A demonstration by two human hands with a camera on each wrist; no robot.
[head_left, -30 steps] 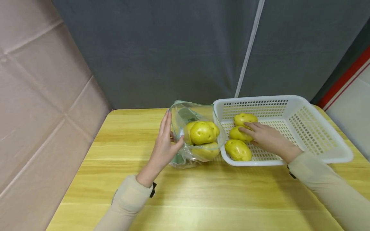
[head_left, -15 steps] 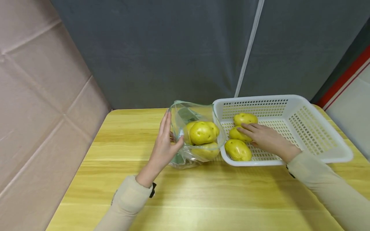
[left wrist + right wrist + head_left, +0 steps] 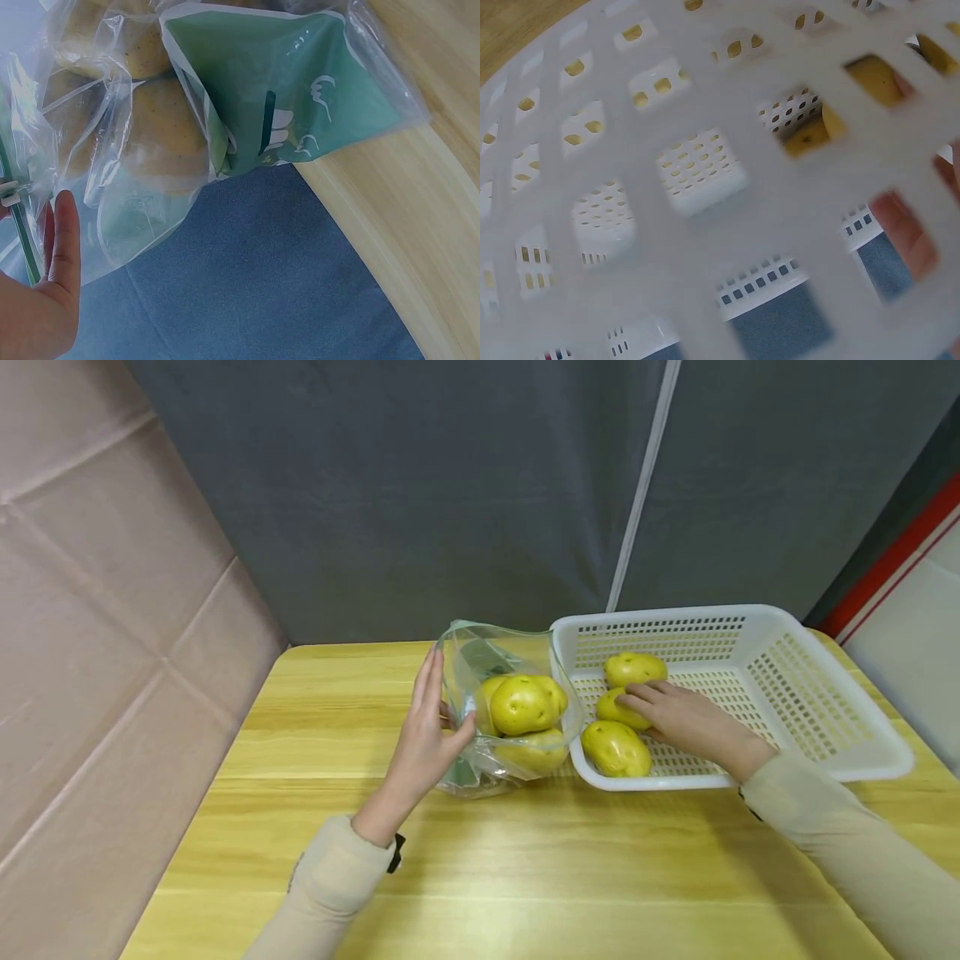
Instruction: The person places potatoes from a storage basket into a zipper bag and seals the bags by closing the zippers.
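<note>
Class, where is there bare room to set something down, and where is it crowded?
Bare: the wooden table left of the zip bag and left hand; the table's front, between the sleeves; the white basket behind and right of the right hand. Crowded: the basket's left end, with three potatoes, and between bag and basket, where no gap shows.

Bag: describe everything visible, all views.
The bag looks like clear, wrinkled plastic with a green panel bearing white markings. A green strip, with a white clip, shows beside the left hand. Its mouth gapes open toward the head camera, and at least three potatoes show inside. It rests on the wooden table, the left hand's fingers against its left side. Its right edge overlaps the basket's rim in the head view; contact is unclear.
</note>
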